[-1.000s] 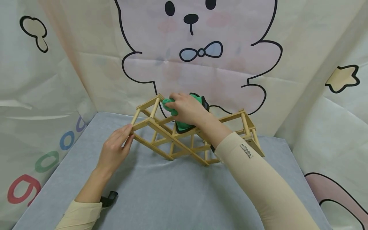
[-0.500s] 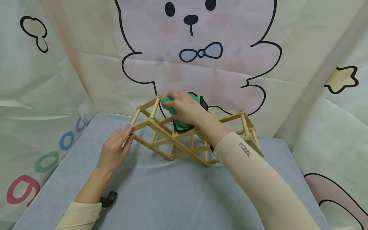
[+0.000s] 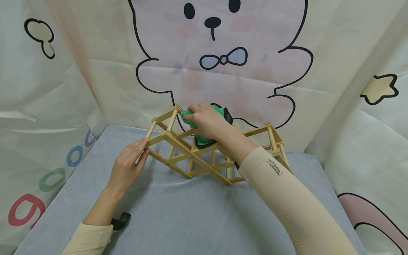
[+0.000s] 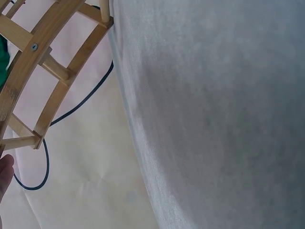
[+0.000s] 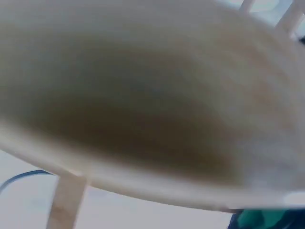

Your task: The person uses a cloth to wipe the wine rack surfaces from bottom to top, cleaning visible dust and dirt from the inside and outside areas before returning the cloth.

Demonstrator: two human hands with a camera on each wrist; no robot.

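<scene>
A light wooden rack [image 3: 198, 159] of crossed slats and round rods stands on the cloth-covered table. At its left end my left hand [image 3: 127, 163] holds a slat between thumb and fingers; in the left wrist view only fingertips [image 4: 5, 171] show, beside the rack's frame [image 4: 52, 102]. Over the rack's middle, my right hand [image 3: 207, 121] grips a bunched green cloth [image 3: 204, 141] with black edging, pressed against the upper slats. Part of the cloth is hidden under that hand. A blurred pale surface fills most of the right wrist view, with a green patch of cloth [image 5: 262, 217] at its lower right.
The grey-blue tabletop [image 3: 191, 216] spreads in front of the rack. Behind it hangs a backdrop [image 3: 255, 78] printed with a bear, and printed side panels [image 3: 360, 148] flank the table. A black wrist device [image 3: 121, 220] sits on the left forearm.
My right hand, with the green cloth, shifts slightly left and then back to the right along the rack. My left hand and the rack stay in place.
</scene>
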